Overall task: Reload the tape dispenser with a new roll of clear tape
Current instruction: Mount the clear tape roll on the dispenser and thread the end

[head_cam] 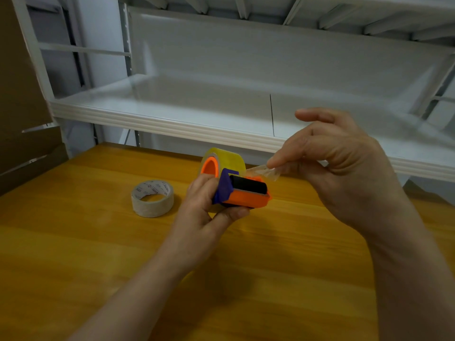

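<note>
Your left hand (pixel 209 207) grips the tape dispenser (pixel 243 196), with a second roll (pixel 152 198) lying to its left. Beyond your knuckles the clear roll (pixel 230 157) already sits on the hub. Your right hand (pixel 339 168) pinches the free tape end (pixel 264 172) above the black roller (pixel 248 185). You're threading, so the next move is probably to draw it taut over the roller.

One camera sits on my head and looks forward and down along my forearms onto the glossy yellow-orange wooden tabletop (pixel 73 254). It is close. My left hand (pixel 204 212), gripping the orange and purple plastic tape dispenser (pixel 248 198), and my right hand (pixel 344 168), pinching the loose clear tape end (pixel 264 172), fill the middle. The wide lens bows the white metal shelf (pixel 172 125) across the upper half, and brown cardboard (pixel 19 82) edges the left.
</note>
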Available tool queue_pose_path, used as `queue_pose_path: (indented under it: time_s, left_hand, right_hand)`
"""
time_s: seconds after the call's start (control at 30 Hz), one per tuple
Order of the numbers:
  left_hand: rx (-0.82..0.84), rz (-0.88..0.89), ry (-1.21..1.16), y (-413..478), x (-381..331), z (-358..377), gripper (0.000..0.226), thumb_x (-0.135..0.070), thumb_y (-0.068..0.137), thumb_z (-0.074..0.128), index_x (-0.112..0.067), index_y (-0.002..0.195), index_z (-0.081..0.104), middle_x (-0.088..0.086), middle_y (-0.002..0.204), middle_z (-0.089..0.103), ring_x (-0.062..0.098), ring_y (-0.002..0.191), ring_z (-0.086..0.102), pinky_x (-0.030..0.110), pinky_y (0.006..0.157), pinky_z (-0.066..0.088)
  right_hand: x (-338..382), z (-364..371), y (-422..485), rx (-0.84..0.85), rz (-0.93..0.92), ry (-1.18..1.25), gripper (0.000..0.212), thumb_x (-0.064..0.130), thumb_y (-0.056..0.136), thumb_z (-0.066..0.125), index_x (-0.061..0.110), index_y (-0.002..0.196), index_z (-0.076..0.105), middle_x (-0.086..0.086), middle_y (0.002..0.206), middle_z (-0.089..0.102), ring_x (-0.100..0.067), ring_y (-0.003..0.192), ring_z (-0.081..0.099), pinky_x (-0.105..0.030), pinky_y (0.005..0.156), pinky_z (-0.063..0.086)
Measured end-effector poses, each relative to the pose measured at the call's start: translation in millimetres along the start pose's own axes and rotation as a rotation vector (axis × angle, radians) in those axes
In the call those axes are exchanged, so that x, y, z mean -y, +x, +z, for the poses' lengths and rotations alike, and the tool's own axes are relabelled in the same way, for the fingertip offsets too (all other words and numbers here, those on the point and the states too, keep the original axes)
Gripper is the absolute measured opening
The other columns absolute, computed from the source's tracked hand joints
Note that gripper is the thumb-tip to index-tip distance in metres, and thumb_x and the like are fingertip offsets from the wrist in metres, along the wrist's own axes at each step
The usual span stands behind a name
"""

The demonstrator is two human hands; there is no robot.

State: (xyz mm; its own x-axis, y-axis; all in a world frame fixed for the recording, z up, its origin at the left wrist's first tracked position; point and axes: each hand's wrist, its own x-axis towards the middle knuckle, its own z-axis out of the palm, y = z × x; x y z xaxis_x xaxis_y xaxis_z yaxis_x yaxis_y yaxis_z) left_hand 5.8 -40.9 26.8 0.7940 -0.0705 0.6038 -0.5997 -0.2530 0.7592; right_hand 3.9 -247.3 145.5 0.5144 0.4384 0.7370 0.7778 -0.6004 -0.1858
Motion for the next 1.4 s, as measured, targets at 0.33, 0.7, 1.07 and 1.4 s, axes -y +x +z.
queue_pose_path:
  time_s: [0.33, 0.7, 1.07, 1.4]
  left_hand:
    - [0.046, -0.102, -0.189, -1, -4, 2, 0.033, -0.041, 0.081, 0.076, -0.037, 0.112, 0.066, 0.002, 0.121, 0.063, 0.016, 0.105, 0.066, 0.022, 0.083, 0.053]
    - [0.047, -0.214, -0.361, -2, -4, -1, 0.033, -0.034, 0.075, 0.082, -0.045, 0.105, 0.072, -0.004, 0.107, 0.073, 0.015, 0.101, 0.07, 0.03, 0.079, 0.058]
    - [0.087, -0.191, -0.48, -3, -7, -1, 0.038, -0.056, 0.068, 0.082, -0.039, 0.101, 0.075, -0.009, 0.098, 0.076, 0.009, 0.093, 0.072, 0.027, 0.076, 0.059]
    - [0.1, -0.194, -0.496, -4, -5, 3, 0.045, -0.06, 0.066, 0.082, -0.029, 0.098, 0.076, -0.001, 0.092, 0.076, 0.017, 0.084, 0.073, 0.037, 0.075, 0.062]
  right_hand:
    - [5, 3, -2, 0.064, 0.077, 0.024, 0.01, 0.035, 0.086, 0.065, 0.042, 0.092, 0.068, 0.022, 0.098, 0.067, -0.011, 0.132, 0.044, -0.058, 0.103, 0.038]
    - [11, 17, 0, 0.11, 0.113, -0.035, 0.009, 0.044, 0.081, 0.068, 0.043, 0.09, 0.067, 0.019, 0.093, 0.068, -0.011, 0.127, 0.045, -0.064, 0.107, 0.033]
    - [27, 13, 1, 0.061, 0.163, -0.118, 0.04, 0.03, 0.09, 0.068, 0.043, 0.127, 0.058, 0.02, 0.088, 0.06, -0.002, 0.11, 0.036, -0.062, 0.111, 0.027]
    - [33, 5, 0, 0.068, 0.17, -0.201, 0.014, 0.039, 0.084, 0.061, 0.037, 0.093, 0.072, 0.013, 0.09, 0.066, -0.018, 0.116, 0.048, -0.067, 0.105, 0.03]
